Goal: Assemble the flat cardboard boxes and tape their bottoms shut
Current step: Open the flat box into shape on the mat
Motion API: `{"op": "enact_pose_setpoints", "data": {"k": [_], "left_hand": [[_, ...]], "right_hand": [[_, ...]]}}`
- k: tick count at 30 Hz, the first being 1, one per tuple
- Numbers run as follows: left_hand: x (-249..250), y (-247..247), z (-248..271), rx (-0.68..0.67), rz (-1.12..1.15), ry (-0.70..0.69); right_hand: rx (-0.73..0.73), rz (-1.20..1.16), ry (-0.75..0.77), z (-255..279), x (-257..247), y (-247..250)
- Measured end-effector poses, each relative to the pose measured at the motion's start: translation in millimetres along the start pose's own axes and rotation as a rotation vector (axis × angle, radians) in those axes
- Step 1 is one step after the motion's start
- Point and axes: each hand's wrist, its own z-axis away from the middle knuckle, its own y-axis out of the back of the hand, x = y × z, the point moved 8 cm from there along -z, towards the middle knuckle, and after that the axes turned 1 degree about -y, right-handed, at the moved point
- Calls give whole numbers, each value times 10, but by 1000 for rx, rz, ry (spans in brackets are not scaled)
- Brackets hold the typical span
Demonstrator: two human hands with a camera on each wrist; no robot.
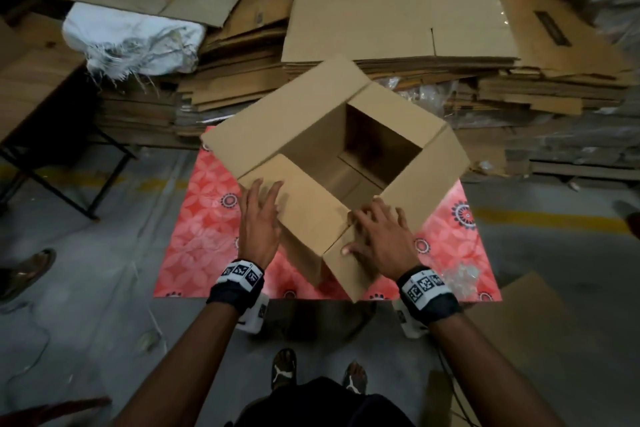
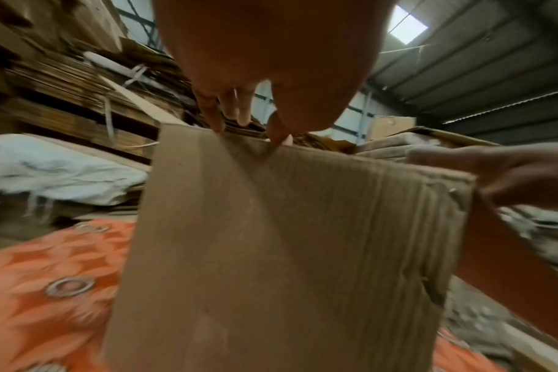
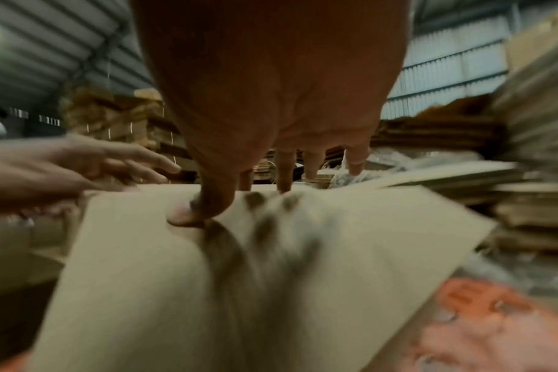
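Light, stiff corrugated box (image 1: 332,156), likely best gripped at flap edges; left hand (image 1: 259,218) and right hand (image 1: 375,236) spread flat on flaps.

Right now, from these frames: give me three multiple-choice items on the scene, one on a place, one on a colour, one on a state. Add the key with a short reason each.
1. Where does the open cardboard box stand?
A. on the patterned mat
B. on top of the flat cardboard stack
C. on the wooden table at the left

2. What is the main colour of the mat?
A. blue
B. green
C. red-orange

3. How are the top flaps of the box?
A. taped shut
B. spread open, inside visible
C. torn off

Key:
1 A: the head view shows the mat under the box, with the stack behind it.
2 C: red-orange with floral marks in the head and left wrist views.
3 B: the left hand and right hand rest flat on the near flaps, and the hollow inside shows.
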Motion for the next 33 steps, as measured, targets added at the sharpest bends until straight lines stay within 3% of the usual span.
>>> {"op": "enact_pose_setpoints", "data": {"k": [3, 8, 13, 15, 19, 21, 23, 25, 29, 33], "left_hand": [[-241, 124, -126, 47, -3, 66], [-289, -97, -317, -112, 184, 179], [-85, -143, -459, -202, 89, 157], [17, -142, -596, -277, -147, 42], [526, -372, -760, -620, -389, -363], [668, -463, -809, -738, -463, -453], [712, -483, -859, -800, -496, -452], [802, -398, -941, -740, -413, -456], [871, 83, -1121, -493, -225, -401], [609, 731, -1197, -225, -215, -358]], "right_hand": [[113, -31, -47, 41, -149, -55], [162, -80, -198, -195, -256, -61], [211, -276, -208, -443, -285, 22], [201, -299, -182, -492, -220, 59], [208, -285, -233, -526, -172, 121], [201, -294, -273, -568, -211, 168], [185, -283, -315, -614, -228, 212], [164, -245, -336, -662, -224, 223], [147, -197, -355, -761, -237, 210], [153, -179, -338, -859, -275, 200]]}}
